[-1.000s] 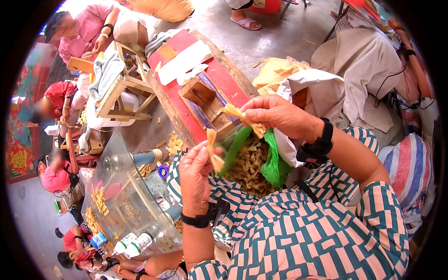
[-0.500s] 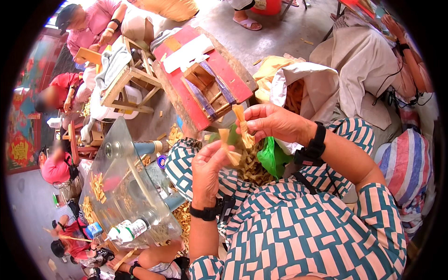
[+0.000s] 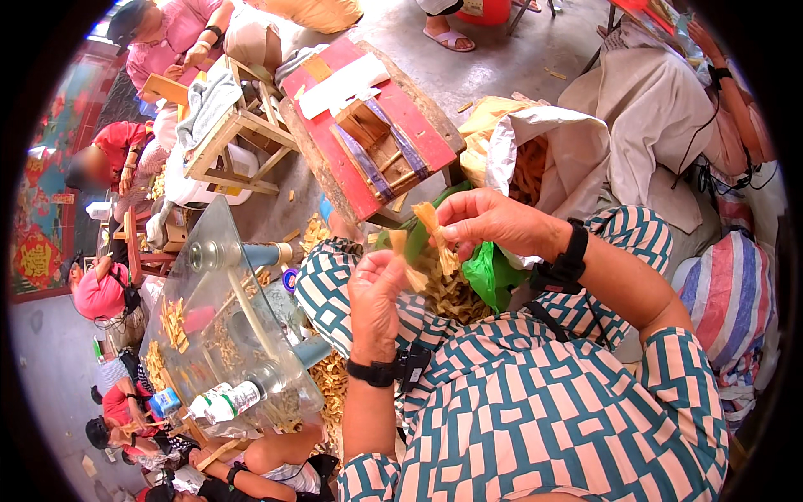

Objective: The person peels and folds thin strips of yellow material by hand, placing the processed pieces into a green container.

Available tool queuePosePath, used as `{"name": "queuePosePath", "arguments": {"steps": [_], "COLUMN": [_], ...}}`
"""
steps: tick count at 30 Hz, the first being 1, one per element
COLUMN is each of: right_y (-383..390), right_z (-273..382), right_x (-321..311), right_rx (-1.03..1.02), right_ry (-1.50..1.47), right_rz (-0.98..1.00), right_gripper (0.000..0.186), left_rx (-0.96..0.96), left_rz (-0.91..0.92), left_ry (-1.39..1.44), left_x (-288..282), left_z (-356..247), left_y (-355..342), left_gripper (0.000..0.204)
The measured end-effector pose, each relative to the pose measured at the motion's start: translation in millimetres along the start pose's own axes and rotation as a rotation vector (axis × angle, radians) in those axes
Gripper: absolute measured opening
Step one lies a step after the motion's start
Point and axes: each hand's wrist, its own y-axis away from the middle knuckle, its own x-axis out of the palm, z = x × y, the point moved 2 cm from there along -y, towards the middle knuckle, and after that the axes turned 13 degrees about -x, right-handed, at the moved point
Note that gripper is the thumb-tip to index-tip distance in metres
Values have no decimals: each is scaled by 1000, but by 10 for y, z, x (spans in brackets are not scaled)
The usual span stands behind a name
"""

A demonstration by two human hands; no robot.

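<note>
My left hand (image 3: 375, 294) pinches a pale yellow twisted strip piece (image 3: 408, 269). Just above and right of it, my right hand (image 3: 493, 219) has fingers closed on a second, similar piece (image 3: 436, 237), held tilted with its tip upward. Both pieces are close together over a green plastic bag (image 3: 493, 274) in my lap, which holds many olive-brown pieces (image 3: 456, 297). Beyond my hands is a red-topped wooden bench (image 3: 422, 138) with a wooden block (image 3: 364, 127), rods and purple strips on it.
A glass table (image 3: 284, 393) with bottles and yellow scraps is at left. Wooden stools (image 3: 251, 125) stand beyond it. Co-workers (image 3: 100, 289) sit along the left and top. An open white sack (image 3: 585, 138) lies right of the bench, a striped sack (image 3: 723, 309) at far right.
My hands have drawn closer together, the left moving right and slightly up. The piece in my right hand has turned more upright, and both pieces stay held.
</note>
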Motion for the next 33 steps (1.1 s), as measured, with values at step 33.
{"name": "queuePosePath", "arguments": {"steps": [33], "right_y": [-539], "right_z": [-527], "right_x": [193], "right_rx": [-235], "right_ry": [-458], "right_rz": [-555], "right_gripper": [23], "left_rx": [-89], "left_rz": [-67], "left_ry": [306], "left_x": [7], "left_z": [127], "left_y": [-214], "left_gripper": [35]}}
